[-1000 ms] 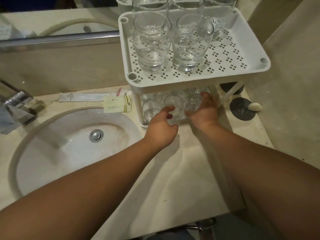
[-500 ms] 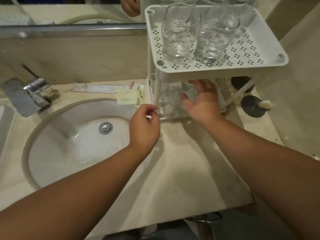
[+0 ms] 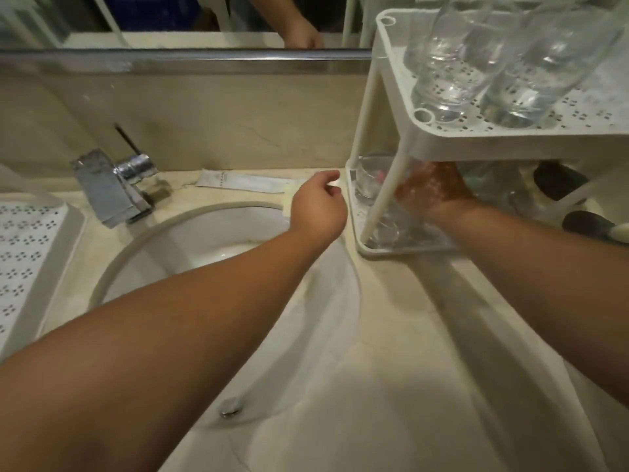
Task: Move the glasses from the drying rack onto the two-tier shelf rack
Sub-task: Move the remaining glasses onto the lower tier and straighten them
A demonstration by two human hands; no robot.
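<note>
Clear glasses [image 3: 449, 76] stand on top tier of white two-tier shelf rack [image 3: 391, 185], far right; more below, blurred. Right hand [image 3: 432, 192] inside lower tier, grip unclear. Left hand [image 3: 318, 207] loosely curled, empty, just left of rack.

Clear glossy glasses [image 3: 446, 63] — white perforated plastic shelf rack [image 3: 510, 136].

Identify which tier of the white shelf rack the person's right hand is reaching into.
The lower tier: the right hand is under the upper tier, among the glasses there. The upper tier's glasses stand untouched.
</note>
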